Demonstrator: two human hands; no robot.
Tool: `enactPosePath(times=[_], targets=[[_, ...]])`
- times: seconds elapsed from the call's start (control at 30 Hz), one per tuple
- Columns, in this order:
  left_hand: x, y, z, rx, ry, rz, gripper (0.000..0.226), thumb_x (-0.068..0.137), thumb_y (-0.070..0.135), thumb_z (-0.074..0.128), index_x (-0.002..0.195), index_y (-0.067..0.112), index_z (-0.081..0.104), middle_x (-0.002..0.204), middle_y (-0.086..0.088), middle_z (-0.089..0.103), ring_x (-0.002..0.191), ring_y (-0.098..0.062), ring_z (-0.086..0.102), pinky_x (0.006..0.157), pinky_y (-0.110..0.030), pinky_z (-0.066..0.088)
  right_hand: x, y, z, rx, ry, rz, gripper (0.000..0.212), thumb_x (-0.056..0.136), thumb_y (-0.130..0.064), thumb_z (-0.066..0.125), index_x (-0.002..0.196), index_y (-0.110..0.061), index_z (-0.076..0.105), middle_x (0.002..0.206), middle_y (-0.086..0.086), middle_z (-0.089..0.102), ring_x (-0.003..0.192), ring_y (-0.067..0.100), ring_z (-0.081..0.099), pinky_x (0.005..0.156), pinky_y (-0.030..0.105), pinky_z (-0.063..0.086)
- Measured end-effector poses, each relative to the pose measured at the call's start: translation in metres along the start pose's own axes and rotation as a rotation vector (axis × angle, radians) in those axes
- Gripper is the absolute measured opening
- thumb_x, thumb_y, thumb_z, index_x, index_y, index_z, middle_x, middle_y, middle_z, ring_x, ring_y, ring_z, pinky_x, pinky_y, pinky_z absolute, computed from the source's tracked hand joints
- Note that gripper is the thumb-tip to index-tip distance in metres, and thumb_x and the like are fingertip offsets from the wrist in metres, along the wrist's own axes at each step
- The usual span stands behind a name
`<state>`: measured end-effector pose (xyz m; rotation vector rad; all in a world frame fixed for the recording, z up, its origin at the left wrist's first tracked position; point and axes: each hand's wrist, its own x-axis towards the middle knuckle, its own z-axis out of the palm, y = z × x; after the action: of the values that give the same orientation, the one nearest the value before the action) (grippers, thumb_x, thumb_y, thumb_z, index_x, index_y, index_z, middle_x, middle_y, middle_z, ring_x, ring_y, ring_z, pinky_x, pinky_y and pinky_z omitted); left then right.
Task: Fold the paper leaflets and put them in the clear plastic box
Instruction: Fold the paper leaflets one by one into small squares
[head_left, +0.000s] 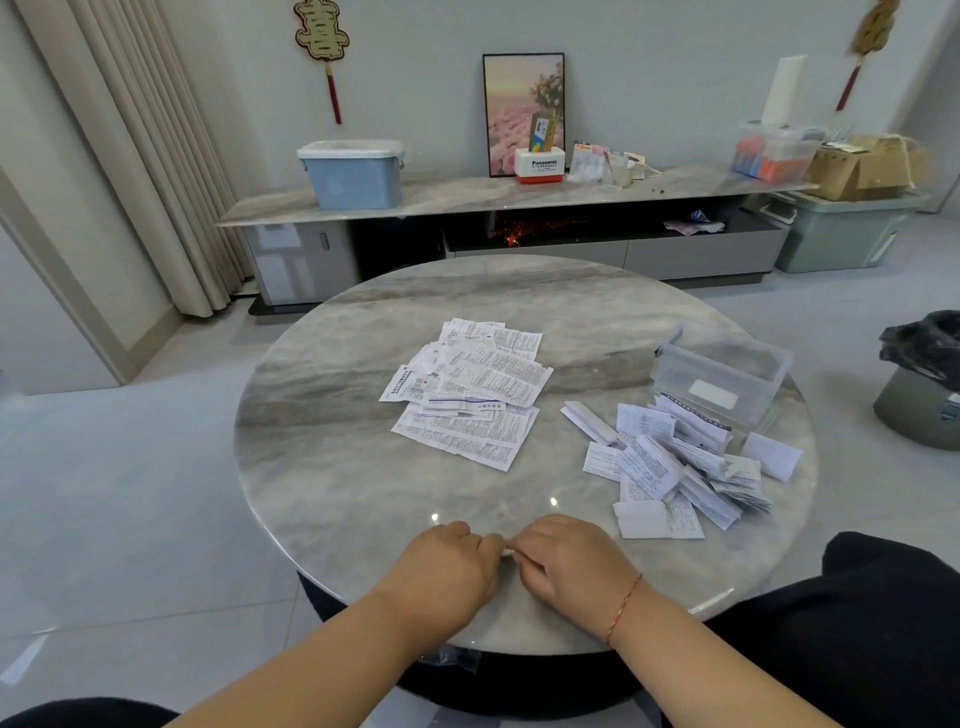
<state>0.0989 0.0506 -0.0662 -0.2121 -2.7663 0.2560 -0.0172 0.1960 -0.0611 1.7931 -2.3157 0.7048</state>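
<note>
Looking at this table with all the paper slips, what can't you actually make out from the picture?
- Head view: the leaflet between the left hand and right hand shows only a sliver; the fingers hide the rest.
- Print on the flat leaflets is too small to read.
- The folded pile overlaps, so no count.
- Clear box: see-through walls; whether a leaflet or a label lies inside is unclear.

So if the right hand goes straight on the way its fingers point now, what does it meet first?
The right hand points leftward at the left hand. It would almost at once meet that hand's fingers, with only the small folded leaflet pinched between them.
</note>
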Motion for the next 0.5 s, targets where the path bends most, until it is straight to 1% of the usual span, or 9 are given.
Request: enactPosePath(times=[0.07,0.17,0.2,0.27,0.3,0.4,0.5], targets=[[0.000,-0.003,-0.003,-0.049,0.023,-0.061,0.004,0.064,0.017,0.059,0.062,0.020,0.058,0.046,0.004,0.045,0.039,-0.015,0.043,0.037,-0.020,0.027,0.003,0.000,0.001,-0.002,0.035,-0.014,0.021,0.081,-0.029,0.049,0.075,-0.022,0.069,0.066,-0.009,0.063,0.062,0.012,0.058,0.054,0.021,0.047],[0.001,-0.001,-0.010,-0.067,0.046,-0.137,0.003,0.067,0.023,0.054,0.065,0.021,0.055,0.045,0.005,0.045,0.037,-0.013,0.042,0.035,-0.020,0.022,0.005,0.000,0.005,-0.044,0.061,-0.034,0.020,0.082,-0.027,0.049,0.072,-0.020,0.065,0.066,-0.007,0.060,0.062,0.013,0.054,0.056,0.024,0.046],[0.001,0.000,-0.010,-0.079,0.039,-0.149,0.007,0.066,0.023,0.056,0.069,0.021,0.049,0.046,0.005,0.045,0.037,-0.013,0.042,0.035,-0.021,0.021,0.005,0.000,0.007,-0.051,0.072,-0.034,0.018,0.080,-0.024,0.048,0.070,-0.020,0.063,0.065,-0.006,0.059,0.061,0.014,0.053,0.056,0.025,0.046],[0.001,0.001,-0.009,-0.139,0.038,-0.183,0.024,0.062,0.019,0.058,0.075,0.022,0.037,0.048,0.005,0.044,0.038,-0.014,0.041,0.036,-0.022,0.022,0.006,-0.001,0.007,-0.054,0.097,-0.030,0.017,0.076,-0.021,0.046,0.069,-0.019,0.062,0.065,-0.006,0.058,0.060,0.015,0.053,0.055,0.026,0.046],[0.002,-0.001,-0.010,-0.182,0.055,-0.221,0.024,0.064,0.018,0.055,0.075,0.022,0.035,0.049,0.004,0.045,0.038,-0.015,0.041,0.036,-0.022,0.023,0.007,-0.001,0.006,-0.048,0.116,-0.023,0.018,0.076,-0.022,0.046,0.069,-0.020,0.062,0.065,-0.006,0.058,0.060,0.015,0.053,0.057,0.025,0.044],[0.008,-0.002,-0.019,-0.359,0.065,-0.323,0.008,0.076,0.023,0.044,0.073,0.024,0.037,0.049,0.004,0.045,0.039,-0.017,0.042,0.037,-0.020,0.024,0.011,0.002,-0.003,-0.019,0.184,0.003,0.020,0.080,-0.025,0.047,0.068,-0.019,0.062,0.064,-0.006,0.059,0.058,0.015,0.053,0.059,0.022,0.035],[0.016,-0.002,-0.026,-0.460,0.042,-0.392,0.014,0.084,0.025,0.045,0.071,0.021,0.044,0.050,0.004,0.047,0.043,-0.018,0.039,0.044,-0.021,0.024,0.013,0.008,-0.012,-0.045,0.205,0.040,0.025,0.082,-0.031,0.047,0.064,-0.020,0.059,0.061,-0.007,0.057,0.055,0.014,0.052,0.056,0.021,0.033]])
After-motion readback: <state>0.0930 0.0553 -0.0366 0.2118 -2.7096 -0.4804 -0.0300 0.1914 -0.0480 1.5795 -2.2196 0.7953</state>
